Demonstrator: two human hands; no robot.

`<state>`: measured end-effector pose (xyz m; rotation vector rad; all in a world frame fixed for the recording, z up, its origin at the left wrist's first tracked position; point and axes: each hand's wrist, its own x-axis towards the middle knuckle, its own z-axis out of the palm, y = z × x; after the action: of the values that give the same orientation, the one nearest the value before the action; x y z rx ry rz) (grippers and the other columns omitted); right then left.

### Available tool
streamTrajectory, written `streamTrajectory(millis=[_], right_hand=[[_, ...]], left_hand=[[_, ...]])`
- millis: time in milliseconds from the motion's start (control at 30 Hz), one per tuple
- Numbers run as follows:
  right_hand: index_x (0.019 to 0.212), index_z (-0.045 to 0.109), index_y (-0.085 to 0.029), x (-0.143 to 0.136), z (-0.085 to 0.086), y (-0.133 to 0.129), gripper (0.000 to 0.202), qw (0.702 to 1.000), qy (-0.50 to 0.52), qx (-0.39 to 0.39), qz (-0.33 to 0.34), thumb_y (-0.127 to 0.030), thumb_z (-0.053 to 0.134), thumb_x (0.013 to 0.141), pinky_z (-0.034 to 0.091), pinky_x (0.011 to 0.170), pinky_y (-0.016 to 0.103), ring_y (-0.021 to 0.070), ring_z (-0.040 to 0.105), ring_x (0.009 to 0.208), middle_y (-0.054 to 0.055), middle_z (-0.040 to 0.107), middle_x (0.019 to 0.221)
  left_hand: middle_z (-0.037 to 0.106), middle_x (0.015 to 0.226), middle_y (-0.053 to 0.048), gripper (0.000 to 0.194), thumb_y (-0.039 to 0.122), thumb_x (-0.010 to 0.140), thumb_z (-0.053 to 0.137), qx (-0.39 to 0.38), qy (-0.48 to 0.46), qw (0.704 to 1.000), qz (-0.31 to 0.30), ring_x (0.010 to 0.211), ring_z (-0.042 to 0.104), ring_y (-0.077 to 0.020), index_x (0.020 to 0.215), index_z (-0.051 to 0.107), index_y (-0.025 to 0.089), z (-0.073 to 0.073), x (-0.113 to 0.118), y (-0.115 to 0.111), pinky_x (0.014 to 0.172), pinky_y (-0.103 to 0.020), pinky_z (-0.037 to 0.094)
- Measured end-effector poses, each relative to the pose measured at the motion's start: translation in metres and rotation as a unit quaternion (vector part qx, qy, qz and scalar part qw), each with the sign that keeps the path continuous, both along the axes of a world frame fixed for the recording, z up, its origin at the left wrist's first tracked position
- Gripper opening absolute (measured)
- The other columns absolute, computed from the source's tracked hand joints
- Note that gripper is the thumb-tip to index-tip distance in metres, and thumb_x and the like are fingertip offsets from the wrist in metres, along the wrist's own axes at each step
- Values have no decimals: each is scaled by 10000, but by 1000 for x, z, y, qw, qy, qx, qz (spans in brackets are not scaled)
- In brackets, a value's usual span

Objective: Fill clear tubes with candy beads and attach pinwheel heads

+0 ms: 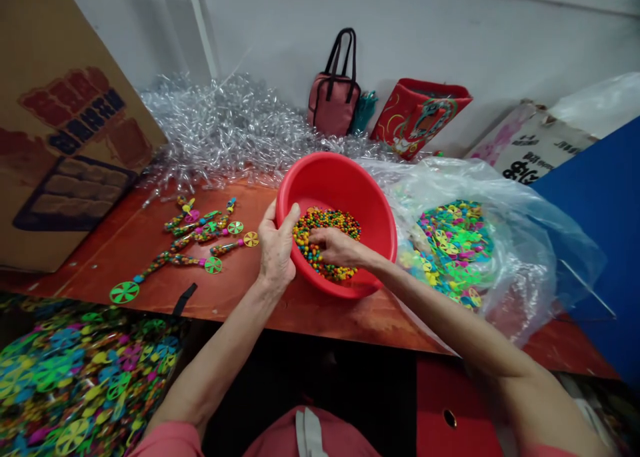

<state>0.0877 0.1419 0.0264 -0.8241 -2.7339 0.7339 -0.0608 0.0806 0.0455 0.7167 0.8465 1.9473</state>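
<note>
A red plastic basin (377, 220), tilted toward me, stands at the middle of the table. Small round multicoloured beads (343, 222) lie in its lower left part. My left hand (277, 249) grips the basin's left rim, thumb over the edge and the other fingers mostly hidden outside. Inside the basin is my right hand (336, 246), its bent fingers closed among the beads and their tips partly covered. Left of the basin lie several clear tubes filled with beads (187, 240), tipped with coloured pinwheel-like pieces.
Clear plastic tubes (225, 123) are heaped along the wall. On the right, a plastic bag (530, 270) holds coloured pinwheel pieces (457, 243). A cardboard box (65, 130) stands left; finished-looking bead tubes (90, 383) fill the space below. A pink bag (334, 103) and red bag (417, 113) sit behind.
</note>
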Motion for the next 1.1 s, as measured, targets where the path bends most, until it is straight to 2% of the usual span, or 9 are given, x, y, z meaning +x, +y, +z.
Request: streamTrajectory(millis=[100,167,267,333,467,667,833,1000,1100], right_hand=[[964,748,-161,11,5,13,163,985,147,-93,-18,-172,619,865,420,740,281,158,559,793,4,675,885],[1021,768,-168,27,10,19,178,986,138,-78,-40,-263,668,908,444,779,297,182,596,854,29,700,942],[983,800,-162,47,16,20,135,992,-44,75,-86,-264,726,938,429,832,338,242,610,969,106,718,1022],[970,813,-143,52,16,13,162,959,-195,172,-113,-212,667,988,413,845,361,284,606,1046,173,723,1099],[956,803,-130,32,3,-5,282,929,-313,186,-62,-113,531,1028,405,798,340,272,620,1038,192,731,1114],[868,746,-153,2,-6,1,153,999,-22,-20,-10,-63,624,845,409,718,283,158,564,789,35,686,909],[1010,772,-186,15,4,7,284,939,244,-229,-74,-396,789,821,503,842,324,172,621,896,22,717,980],[1002,768,-190,30,12,5,321,928,256,-252,-98,-470,791,845,497,891,350,184,623,915,34,705,979],[1008,775,-191,45,14,13,270,974,153,-135,-97,-442,743,915,472,859,346,197,618,908,51,699,995]], left_hand=[[746,940,-1,352,339,710,939,-7,-12,1000,-9,839,633,-139,999,786,209,-2,-3,-2,852,-277,521],[756,963,-10,374,342,707,943,-8,-25,1000,-17,855,651,-149,1017,782,209,-4,-5,-2,866,-291,532],[757,967,-16,377,344,709,947,-14,-31,999,-19,855,658,-152,1019,778,211,-8,-9,-1,863,-290,534],[751,944,-11,372,348,716,944,-17,-31,999,-19,843,656,-151,1016,774,212,-10,-9,0,849,-285,532],[743,923,-7,354,350,728,935,-13,-30,999,-25,840,655,-153,1011,772,215,-10,-6,1,844,-284,534],[749,943,-4,382,350,686,964,-17,-33,999,-14,839,650,-138,984,772,207,-10,-7,1,851,-275,536],[762,951,-7,413,346,647,980,-24,-56,998,-12,827,665,-139,972,767,205,-13,-12,1,854,-292,556],[766,951,-21,374,334,682,952,-27,-49,998,-17,830,678,-153,987,774,214,-16,-13,2,856,-308,570],[769,976,-31,338,320,710,929,-29,-45,999,-13,873,689,-163,995,776,222,-16,-12,1,871,-308,573]])
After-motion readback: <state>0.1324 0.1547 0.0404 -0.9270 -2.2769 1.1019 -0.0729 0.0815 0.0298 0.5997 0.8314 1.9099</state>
